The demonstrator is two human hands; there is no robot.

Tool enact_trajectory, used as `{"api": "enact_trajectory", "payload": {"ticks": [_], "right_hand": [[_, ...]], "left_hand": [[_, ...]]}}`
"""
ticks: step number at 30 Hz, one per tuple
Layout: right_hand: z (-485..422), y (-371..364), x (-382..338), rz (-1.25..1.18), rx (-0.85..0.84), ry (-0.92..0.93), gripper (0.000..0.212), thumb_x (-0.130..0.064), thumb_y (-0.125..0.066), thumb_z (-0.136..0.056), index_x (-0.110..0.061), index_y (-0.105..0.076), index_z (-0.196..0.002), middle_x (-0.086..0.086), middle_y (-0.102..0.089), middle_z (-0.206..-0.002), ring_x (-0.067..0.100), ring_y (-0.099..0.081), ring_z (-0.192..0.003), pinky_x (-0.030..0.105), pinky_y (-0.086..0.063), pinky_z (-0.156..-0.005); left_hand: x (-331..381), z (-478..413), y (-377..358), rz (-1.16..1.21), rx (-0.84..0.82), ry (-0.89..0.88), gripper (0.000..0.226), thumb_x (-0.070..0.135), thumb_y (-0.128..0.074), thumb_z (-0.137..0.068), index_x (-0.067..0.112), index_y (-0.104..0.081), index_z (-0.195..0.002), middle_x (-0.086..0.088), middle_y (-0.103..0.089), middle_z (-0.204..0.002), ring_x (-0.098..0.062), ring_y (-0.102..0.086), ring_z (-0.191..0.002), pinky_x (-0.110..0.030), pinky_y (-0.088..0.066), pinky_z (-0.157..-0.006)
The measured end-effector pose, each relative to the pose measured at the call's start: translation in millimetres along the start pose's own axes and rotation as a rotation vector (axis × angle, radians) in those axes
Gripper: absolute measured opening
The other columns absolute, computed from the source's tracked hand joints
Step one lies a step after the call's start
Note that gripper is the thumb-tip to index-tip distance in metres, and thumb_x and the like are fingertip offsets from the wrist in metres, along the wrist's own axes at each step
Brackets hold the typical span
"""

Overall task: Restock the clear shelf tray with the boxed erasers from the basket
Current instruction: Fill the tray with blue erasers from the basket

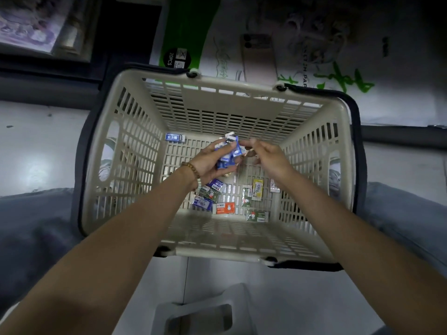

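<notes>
— What crowds the spot?

— Green-and-white flat paper packs [183,32] lie beyond the far rim. A white moulded plastic stool [200,313] sits at the near edge of the view. Knees in grey-blue cloth [31,213] flank the beige slotted plastic basket [237,83], and its dark loop handles [355,141] hang folded down outside the walls. Both forearms reach over the near rim and cover part of the floor.

— And inside?

— A lone blue boxed eraser [175,137] lies in the far-left corner. Nearer, loose small cartons are scattered on the grid floor: an orange-and-white box [225,208], a yellow packet [257,189], a dark green box [257,216], and more blue ones partly under the left wrist.

— The hands?

— The left hand [208,163], with a brown wooden bead bracelet [192,169] at the wrist, curls round a clutch of blue-and-white boxed erasers [229,151] held above the basket floor. The right hand [268,155] pinches the clutch's upper edge with thumb and forefinger.
</notes>
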State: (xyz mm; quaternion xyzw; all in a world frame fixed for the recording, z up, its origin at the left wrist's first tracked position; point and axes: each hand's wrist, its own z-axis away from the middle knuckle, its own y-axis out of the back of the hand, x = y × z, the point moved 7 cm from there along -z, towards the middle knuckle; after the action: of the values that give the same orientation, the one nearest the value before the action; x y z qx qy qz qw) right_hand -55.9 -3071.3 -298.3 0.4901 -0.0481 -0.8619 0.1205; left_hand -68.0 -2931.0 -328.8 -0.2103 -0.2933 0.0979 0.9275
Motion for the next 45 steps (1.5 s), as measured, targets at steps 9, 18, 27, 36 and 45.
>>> {"api": "enact_trajectory", "payload": {"ticks": [9,18,27,36,45], "right_hand": [[-38,43,79,0.522,0.226,-0.21,0.035,-0.013,-0.058,-0.091,0.002,-0.054,-0.123,0.02,-0.054,-0.125,0.023,-0.054,-0.103,0.026,-0.041,-0.085],[-32,36,78,0.862,0.403,-0.29,0.024,-0.013,-0.064,-0.087,-0.006,-0.062,-0.11,0.012,-0.054,-0.12,0.028,-0.06,-0.095,0.03,-0.045,-0.07],[-7,-6,6,-0.082,0.028,-0.089,0.019,-0.022,-0.069,-0.083,-0.018,-0.051,-0.087,0.001,-0.071,-0.077,0.009,-0.062,-0.055,0.021,-0.052,-0.051],[67,-7,-154,-0.069,-0.281,0.143,0.017,-0.008,-0.062,-0.087,-0.013,-0.067,-0.103,0.003,-0.067,-0.074,0.005,-0.059,-0.057,0.015,-0.052,-0.058],[128,-28,-236,0.046,-0.31,0.324,0.021,-0.002,-0.065,-0.084,-0.002,-0.061,-0.104,0.008,-0.064,-0.08,0.005,-0.064,-0.061,0.015,-0.054,-0.059]], "left_hand": [[10,-10,23,-0.018,0.047,0.036,0.034,0.018,-0.072,-0.077,0.023,-0.057,-0.107,-0.001,-0.07,-0.094,-0.017,-0.071,-0.083,-0.026,-0.058,-0.061],[15,3,53,-0.043,0.088,0.061,0.054,0.028,-0.077,-0.063,0.022,-0.051,-0.11,-0.006,-0.07,-0.101,-0.015,-0.071,-0.073,-0.023,-0.056,-0.055],[40,37,42,-0.089,0.135,-0.017,0.053,0.034,-0.074,-0.074,0.013,-0.049,-0.115,-0.003,-0.075,-0.083,-0.015,-0.072,-0.077,-0.017,-0.053,-0.048],[104,121,2,-0.263,0.095,-0.242,0.049,0.043,-0.071,-0.072,0.018,-0.058,-0.112,0.007,-0.074,-0.082,-0.009,-0.071,-0.076,-0.016,-0.051,-0.049],[133,189,-44,-0.379,-0.086,-0.33,0.024,0.049,-0.055,-0.083,0.031,-0.058,-0.099,0.009,-0.072,-0.079,-0.006,-0.07,-0.072,-0.017,-0.051,-0.052]]}}
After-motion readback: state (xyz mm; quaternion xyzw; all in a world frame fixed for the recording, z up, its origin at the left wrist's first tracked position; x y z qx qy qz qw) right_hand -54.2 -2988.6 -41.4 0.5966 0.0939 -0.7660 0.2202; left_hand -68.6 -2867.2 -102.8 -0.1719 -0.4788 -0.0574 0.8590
